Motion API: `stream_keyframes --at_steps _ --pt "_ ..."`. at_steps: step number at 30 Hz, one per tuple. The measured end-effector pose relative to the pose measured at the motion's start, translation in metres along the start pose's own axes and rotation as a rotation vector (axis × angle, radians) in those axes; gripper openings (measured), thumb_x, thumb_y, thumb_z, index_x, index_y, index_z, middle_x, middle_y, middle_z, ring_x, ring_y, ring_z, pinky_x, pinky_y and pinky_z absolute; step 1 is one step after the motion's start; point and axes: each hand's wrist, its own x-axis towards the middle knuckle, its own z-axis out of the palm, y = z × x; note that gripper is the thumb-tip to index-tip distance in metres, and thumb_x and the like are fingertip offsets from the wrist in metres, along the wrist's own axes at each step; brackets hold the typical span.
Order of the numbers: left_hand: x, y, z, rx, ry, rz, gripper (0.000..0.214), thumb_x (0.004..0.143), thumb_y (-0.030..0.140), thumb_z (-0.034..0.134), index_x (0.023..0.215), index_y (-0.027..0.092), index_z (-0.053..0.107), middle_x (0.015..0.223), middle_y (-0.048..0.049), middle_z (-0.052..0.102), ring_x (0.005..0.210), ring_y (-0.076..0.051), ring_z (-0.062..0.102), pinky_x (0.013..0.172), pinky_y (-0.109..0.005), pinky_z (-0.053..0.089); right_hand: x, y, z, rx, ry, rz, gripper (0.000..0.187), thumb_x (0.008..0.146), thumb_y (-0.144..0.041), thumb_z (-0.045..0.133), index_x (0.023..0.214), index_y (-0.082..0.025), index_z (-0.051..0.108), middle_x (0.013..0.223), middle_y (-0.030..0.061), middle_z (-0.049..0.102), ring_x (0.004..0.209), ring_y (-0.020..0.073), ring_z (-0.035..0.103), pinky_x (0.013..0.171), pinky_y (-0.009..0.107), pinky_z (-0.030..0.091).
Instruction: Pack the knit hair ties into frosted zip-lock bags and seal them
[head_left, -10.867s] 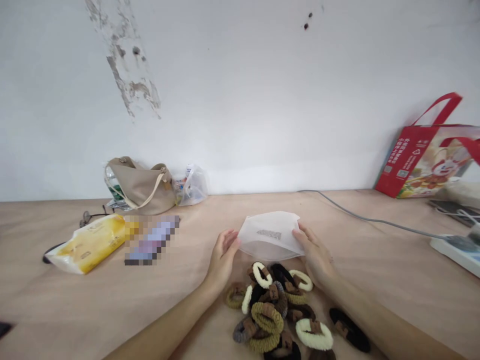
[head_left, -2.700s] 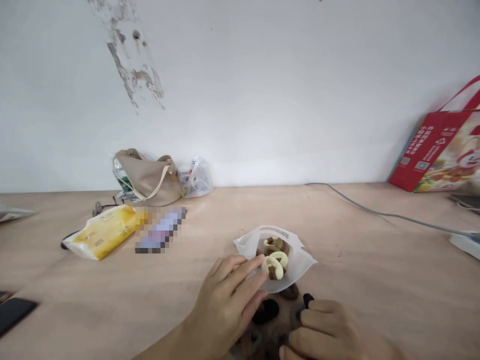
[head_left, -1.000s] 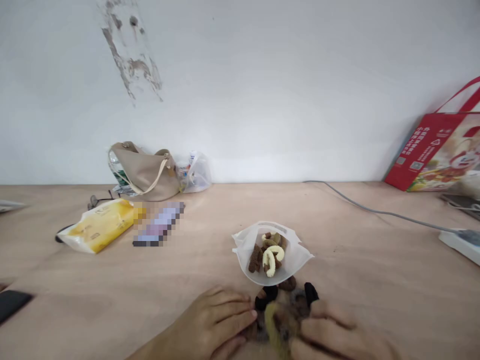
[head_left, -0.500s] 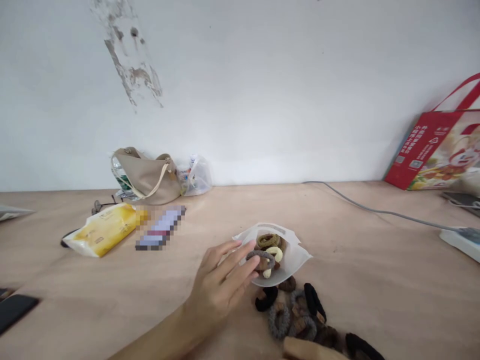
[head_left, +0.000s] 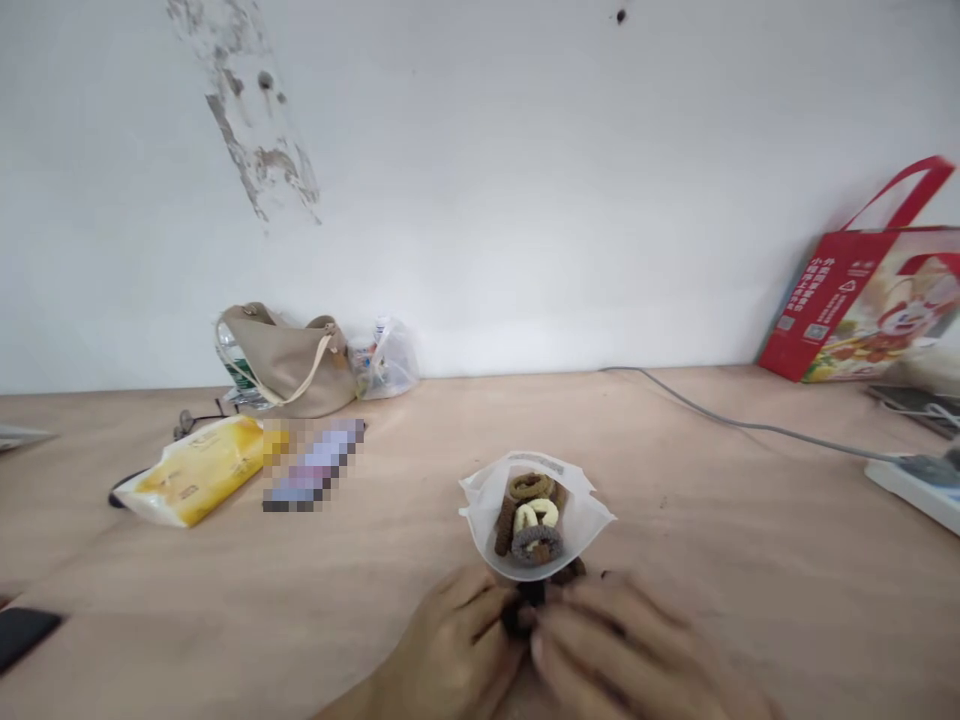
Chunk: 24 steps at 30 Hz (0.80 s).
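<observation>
A white translucent bag (head_left: 592, 515) stands with its mouth open in front of me, holding several hair ties: an olive one (head_left: 530, 486), cream ones (head_left: 547, 512), a brown one (head_left: 505, 527) and a grey one (head_left: 537, 545). Just below it, the fingers of my left hand (head_left: 454, 640) are closed on a black hair tie (head_left: 516, 614). My right hand (head_left: 637, 645), blurred, lies over the loose pile, its fingertips close to that black tie. Most of the pile is covered; a dark brown hair tie (head_left: 570, 571) peeks out under the bag's edge.
Left on the table are a yellow tissue pack (head_left: 199, 470), a pixelated phone-like object (head_left: 319, 465), a beige handbag (head_left: 292, 365) and a clear plastic bag (head_left: 390, 362). At right stand a red carrier bag (head_left: 855, 300) and a white power strip (head_left: 911, 490) with a grey cable (head_left: 720, 415).
My left hand has moved from the bag's mouth down to the black hair tie. The grey hair tie now lies inside the bag. My right hand has come up over the pile.
</observation>
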Motion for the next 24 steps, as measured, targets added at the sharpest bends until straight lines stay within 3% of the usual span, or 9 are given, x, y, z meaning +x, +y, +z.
stream_keyframes --at_steps 3,6,9,13,15,18,20,24 --pt "-0.001 0.001 0.001 0.015 -0.039 0.003 0.02 0.089 0.008 0.044 0.094 0.014 0.062 0.079 -0.0049 0.069 0.07 -0.015 0.062 0.065 -0.026 0.054 0.007 0.009 -0.001 -0.109 0.09 0.166 0.039 0.099 -0.016 0.026 0.097 -0.017 0.065 0.096 0.0054 0.07 0.089 0.019 0.058 0.081 0.035 0.038" --pt "-0.004 0.001 0.001 -0.011 -0.042 0.014 0.016 0.087 0.009 0.047 0.088 0.014 0.063 0.074 -0.0048 0.068 0.064 -0.015 0.06 0.058 -0.025 0.051 0.01 0.007 0.002 -0.073 0.021 0.03 0.04 0.097 -0.009 0.026 0.086 -0.018 0.064 0.073 0.0002 0.066 0.069 0.0153 0.056 0.074 0.033 0.036" --pt "-0.006 0.0 -0.005 -0.02 0.016 0.038 0.014 0.084 0.008 0.051 0.086 0.014 0.063 0.071 -0.0046 0.068 0.058 -0.013 0.057 0.053 -0.025 0.048 0.007 0.002 0.007 0.007 -0.065 -0.114 0.039 0.096 -0.006 0.03 0.069 -0.018 0.056 0.054 -0.0049 0.052 0.051 0.0122 0.044 0.059 0.029 0.032" --pt "-0.002 -0.006 -0.017 0.032 0.189 0.1 0.013 0.083 0.007 0.053 0.087 0.016 0.062 0.073 -0.0037 0.069 0.058 -0.013 0.058 0.051 -0.025 0.047 0.001 -0.003 0.017 0.07 -0.075 -0.087 0.031 0.094 -0.013 0.043 0.065 -0.019 0.05 0.055 -0.006 0.048 0.051 0.0111 0.04 0.053 0.028 0.028" --pt "0.001 -0.012 -0.02 0.105 0.238 0.077 0.017 0.082 0.005 0.053 0.092 0.015 0.062 0.082 -0.0066 0.071 0.069 -0.015 0.062 0.058 -0.027 0.05 -0.002 -0.005 0.024 0.065 -0.042 -0.068 0.026 0.092 -0.014 0.046 0.068 -0.019 0.051 0.057 -0.0063 0.05 0.052 0.0116 0.041 0.054 0.029 0.028" --pt "0.003 -0.019 -0.018 0.222 0.175 0.01 0.029 0.079 0.0 0.053 0.103 0.012 0.062 0.105 -0.0131 0.069 0.095 -0.022 0.06 0.076 -0.035 0.052 -0.003 -0.006 0.031 0.063 -0.007 -0.093 0.022 0.092 -0.011 0.046 0.073 -0.019 0.055 0.057 -0.0068 0.051 0.053 0.0119 0.042 0.054 0.028 0.029" --pt "0.001 -0.02 -0.015 0.222 0.136 0.021 0.03 0.08 0.0 0.049 0.105 0.012 0.061 0.112 -0.0143 0.067 0.101 -0.024 0.058 0.078 -0.037 0.051 -0.001 -0.006 0.033 0.076 0.015 -0.079 0.027 0.093 -0.01 0.043 0.07 -0.018 0.055 0.055 -0.0065 0.05 0.054 0.0115 0.042 0.054 0.028 0.029" --pt "-0.005 -0.014 -0.015 0.013 0.079 0.14 0.02 0.083 0.006 0.047 0.095 0.012 0.062 0.09 -0.0108 0.071 0.078 -0.02 0.059 0.065 -0.032 0.047 0.005 -0.003 0.024 0.083 0.012 -0.054 0.038 0.095 -0.008 0.035 0.06 -0.018 0.047 0.055 -0.0056 0.047 0.051 0.0105 0.04 0.051 0.027 0.028"
